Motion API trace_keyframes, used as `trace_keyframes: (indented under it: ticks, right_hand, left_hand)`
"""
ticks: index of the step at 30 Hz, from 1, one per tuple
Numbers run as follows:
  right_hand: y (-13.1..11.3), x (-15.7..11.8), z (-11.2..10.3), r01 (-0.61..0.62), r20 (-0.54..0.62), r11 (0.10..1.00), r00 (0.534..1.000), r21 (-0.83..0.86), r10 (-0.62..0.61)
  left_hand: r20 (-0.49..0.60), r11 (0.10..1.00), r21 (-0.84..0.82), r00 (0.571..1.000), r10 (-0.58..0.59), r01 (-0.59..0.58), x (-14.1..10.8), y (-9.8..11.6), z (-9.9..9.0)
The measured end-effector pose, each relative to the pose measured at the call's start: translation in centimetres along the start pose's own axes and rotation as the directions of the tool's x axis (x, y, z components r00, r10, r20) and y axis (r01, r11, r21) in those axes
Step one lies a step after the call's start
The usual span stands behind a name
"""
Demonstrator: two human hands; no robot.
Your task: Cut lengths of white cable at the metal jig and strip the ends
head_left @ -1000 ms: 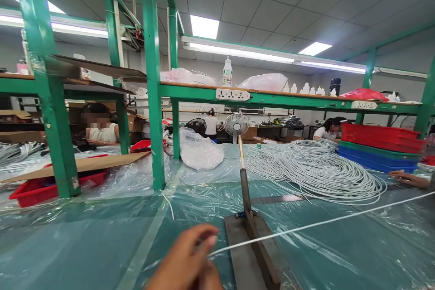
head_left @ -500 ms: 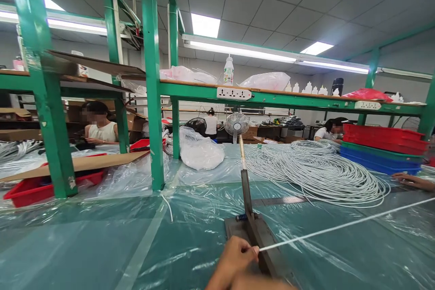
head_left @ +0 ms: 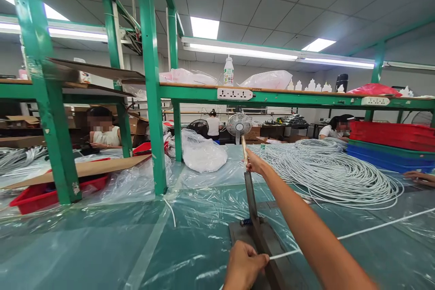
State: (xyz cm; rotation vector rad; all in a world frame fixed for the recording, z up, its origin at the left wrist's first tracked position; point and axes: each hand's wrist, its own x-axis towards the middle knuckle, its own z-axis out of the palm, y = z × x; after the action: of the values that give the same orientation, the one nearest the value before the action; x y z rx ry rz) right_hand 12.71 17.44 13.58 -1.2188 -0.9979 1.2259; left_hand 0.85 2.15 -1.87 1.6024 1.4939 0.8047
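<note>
A lever cutter (head_left: 250, 197) stands on the table, its long metal arm raised and tilted away from me. My right hand (head_left: 254, 162) reaches over and is closed around the cutter's light-coloured handle (head_left: 244, 144). Beside the cutter's base, my left hand (head_left: 246, 263) pinches a white cable (head_left: 377, 228) between thumb and fingers. From that pinch the cable crosses the base and runs taut to the right, partly hidden behind my right forearm. A large coil of white cable (head_left: 340, 172) lies behind, to the right.
A short cable piece (head_left: 171, 213) lies left of the cutter. A plastic bag (head_left: 204, 156), stacked red (head_left: 390, 136) and blue bins (head_left: 374, 156) and green posts (head_left: 149, 77) surround the table. Another person's hand (head_left: 419, 176) is at the right edge. Other people sit farther back.
My right hand has risen from a blur at the bottom edge to take hold of the cutter's handle. My left hand still pinches the cable beside the base. The view has shifted slightly.
</note>
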Motion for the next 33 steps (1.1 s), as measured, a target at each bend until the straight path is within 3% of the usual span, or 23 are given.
trace_keyframes:
  ticks: [4, 7, 12, 15, 19, 22, 25, 27, 30, 33]
  right_hand:
    - [-1.1, -1.6, -0.9, -0.006, 0.049, 0.997, 0.999, 0.082, 0.002]
    - [-2.6, -4.8, -2.8, -0.013, 0.12, 0.989, 0.993, 0.146, -0.005]
    - [-3.3, -14.0, -5.9, -0.063, 0.127, 0.989, 0.991, 0.136, 0.045]
    - [-2.1, -20.3, -6.6, -0.086, 0.056, 0.993, 0.995, 0.077, 0.082]
    - [0.3, -26.1, -6.6, -0.256, -0.065, 0.967, 0.965, 0.004, 0.256]
    - [3.0, -27.6, -6.6, -0.349, -0.026, 0.935, 0.937, -0.064, 0.349]
    - [5.8, -27.5, -6.5, -0.391, 0.07, 0.91, 0.913, -0.136, 0.403]
    - [7.3, -27.2, -6.5, -0.408, 0.058, 0.894, 0.904, -0.185, 0.424]
    - [8.3, -26.9, -6.6, -0.328, 0.086, 0.911, 0.93, -0.251, 0.359]
    - [9.3, -27.1, -7.0, -0.259, 0.134, 0.942, 0.947, -0.214, 0.291]
  left_hand:
    - [0.046, 0.999, 0.012, 0.998, -0.031, 0.031, -0.7, 1.2, -0.5]
    - [0.071, 0.999, 0.008, 0.997, -0.032, 0.032, -1.0, 1.8, -0.9]
    - [0.14, 1.0, -0.002, 0.99, -0.008, 0.008, -0.9, 2.0, -1.1]
    - [0.125, 1.0, 0.008, 0.992, 0.0, -0.001, -1.0, 2.1, -1.0]
    - [0.105, 0.999, 0.041, 0.994, 0.004, -0.008, -1.4, 2.5, -1.2]
    - [0.092, 0.998, 0.059, 0.996, 0.002, -0.008, -1.6, 2.8, -1.3]
    - [0.078, 0.997, 0.076, 0.997, -0.002, -0.004, -1.6, 2.8, -1.3]
    - [0.073, 0.996, 0.084, 0.997, -0.002, -0.004, -1.6, 2.6, -1.2]
    - [0.082, 0.997, 0.081, 0.997, 0.003, -0.009, -1.5, 2.4, -1.0]
    - [0.1, 0.997, 0.069, 0.995, 0.011, -0.018, -1.3, 2.2, -0.8]
